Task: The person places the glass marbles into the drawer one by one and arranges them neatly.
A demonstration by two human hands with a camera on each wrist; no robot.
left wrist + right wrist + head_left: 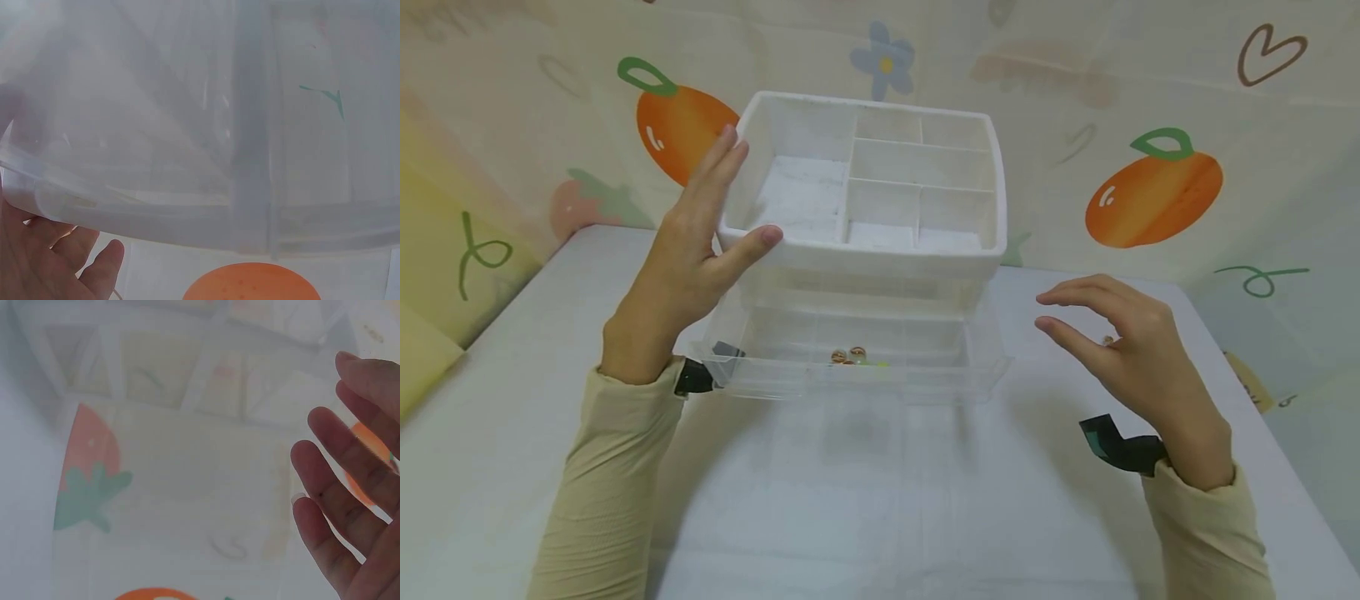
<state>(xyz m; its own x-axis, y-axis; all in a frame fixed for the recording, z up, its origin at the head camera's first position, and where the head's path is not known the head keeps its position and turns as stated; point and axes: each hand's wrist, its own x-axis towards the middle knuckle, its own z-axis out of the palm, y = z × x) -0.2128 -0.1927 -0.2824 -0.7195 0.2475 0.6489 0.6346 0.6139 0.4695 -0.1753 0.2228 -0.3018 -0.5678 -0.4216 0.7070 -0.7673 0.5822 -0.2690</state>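
Observation:
My left hand (pixel 681 250) rests against the left side of a white compartment box (pixel 880 258), fingers extended along its outer wall and thumb over the front rim. Below its open top tray, a clear plastic drawer (pixel 760 383) stands out toward me. Several small gold round pieces (pixel 857 352) and a yellow-green bit (pixel 882 364) lie inside the drawer. My right hand (pixel 1127 342) hovers right of the box, fingers loosely bent, thumb apart, nothing held. In the left wrist view, fingers (pixel 78 262) show beneath a translucent wall (pixel 156 219).
A small gold piece (pixel 1108 340) shows just behind my right hand on the white-covered table (pixel 850 517). Behind the box hangs a backdrop (pixel 1045 75) printed with oranges, flowers and hearts. A yellow cloth (pixel 430 325) hangs at the far left.

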